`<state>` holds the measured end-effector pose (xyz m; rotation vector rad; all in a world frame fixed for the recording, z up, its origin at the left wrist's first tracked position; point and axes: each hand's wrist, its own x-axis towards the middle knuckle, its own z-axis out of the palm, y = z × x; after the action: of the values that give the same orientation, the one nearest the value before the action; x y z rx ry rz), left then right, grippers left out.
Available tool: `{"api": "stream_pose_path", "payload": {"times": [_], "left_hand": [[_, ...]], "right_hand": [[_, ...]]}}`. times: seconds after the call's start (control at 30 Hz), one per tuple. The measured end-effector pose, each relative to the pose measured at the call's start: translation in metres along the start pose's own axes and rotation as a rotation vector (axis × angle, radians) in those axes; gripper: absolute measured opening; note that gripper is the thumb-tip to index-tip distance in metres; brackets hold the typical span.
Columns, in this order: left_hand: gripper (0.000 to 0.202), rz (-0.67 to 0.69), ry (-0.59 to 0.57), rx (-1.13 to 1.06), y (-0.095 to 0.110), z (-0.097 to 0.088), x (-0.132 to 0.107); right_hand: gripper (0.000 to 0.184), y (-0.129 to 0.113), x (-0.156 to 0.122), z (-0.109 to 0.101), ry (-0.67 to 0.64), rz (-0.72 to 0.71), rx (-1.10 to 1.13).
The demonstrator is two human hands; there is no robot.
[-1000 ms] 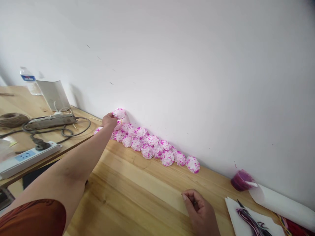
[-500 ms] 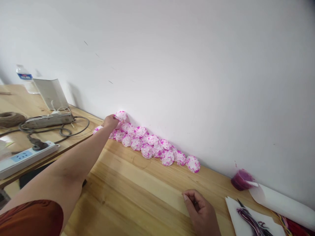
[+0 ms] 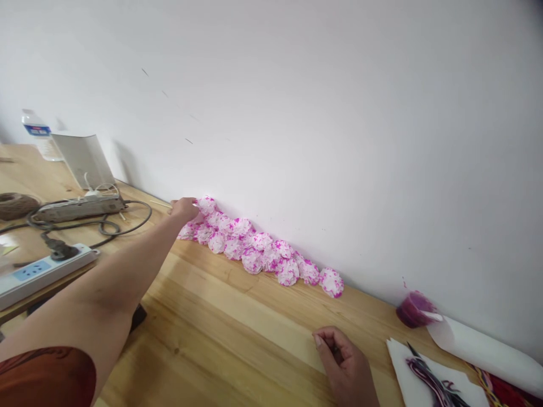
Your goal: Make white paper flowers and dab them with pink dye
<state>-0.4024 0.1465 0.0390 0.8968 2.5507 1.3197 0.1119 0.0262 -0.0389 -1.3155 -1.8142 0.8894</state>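
A row of several white and pink paper flowers (image 3: 254,249) lies along the foot of the white wall on the wooden table (image 3: 220,333). My left hand (image 3: 183,208) is stretched far out to the left end of the row, its fingers pinched on the top flower (image 3: 206,204), which rests on the pile. My right hand (image 3: 345,364) rests on the table near the front edge, fingers curled shut around something thin that I cannot make out.
On the left table lie a white power strip (image 3: 38,272), a grey power strip (image 3: 80,208) with cables, a twine roll (image 3: 14,204), a white box (image 3: 85,161) and a water bottle (image 3: 37,133). At right stand a purple cup (image 3: 413,310), white paper (image 3: 424,379) with coloured wires and a paper roll (image 3: 483,350).
My left hand has lowered the top flower from above the row down onto the pile's left end. My right hand has stayed in place.
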Motion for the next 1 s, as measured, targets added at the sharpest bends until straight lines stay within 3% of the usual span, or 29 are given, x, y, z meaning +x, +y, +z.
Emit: {"api": "stream_pose_path", "payload": {"times": [0.13, 0.23, 0.43, 0.6, 0.7, 0.8, 0.9, 1.0], "left_hand": [[0.033, -0.009, -0.097, 0.011, 0.006, -0.017, 0.001], [0.033, -0.009, -0.105, -0.020, 0.008, -0.023, -0.003], [0.036, 0.019, 0.028, -0.112, 0.014, -0.030, -0.025], [0.032, 0.119, 0.211, -0.178, 0.039, -0.043, -0.051], [0.030, 0.188, 0.273, -0.232, 0.067, -0.042, -0.080], [0.032, 0.255, 0.262, -0.300, 0.098, -0.034, -0.125], [0.030, 0.325, 0.168, -0.363, 0.124, -0.024, -0.180], [0.034, 0.413, 0.026, -0.341, 0.132, -0.011, -0.235]], "right_hand": [[0.036, 0.000, 0.000, 0.000, -0.021, 0.013, 0.016], [0.036, 0.002, 0.000, 0.000, -0.024, 0.018, 0.013], [0.033, 0.005, 0.000, -0.001, -0.049, 0.004, -0.005], [0.031, 0.002, 0.000, -0.001, -0.026, -0.013, 0.021], [0.026, -0.003, -0.002, -0.001, 0.019, -0.070, 0.019], [0.021, -0.007, -0.004, -0.002, 0.030, -0.118, -0.008], [0.014, -0.006, -0.003, -0.003, 0.050, -0.099, -0.019], [0.011, -0.006, -0.004, -0.004, 0.045, -0.106, -0.030]]}}
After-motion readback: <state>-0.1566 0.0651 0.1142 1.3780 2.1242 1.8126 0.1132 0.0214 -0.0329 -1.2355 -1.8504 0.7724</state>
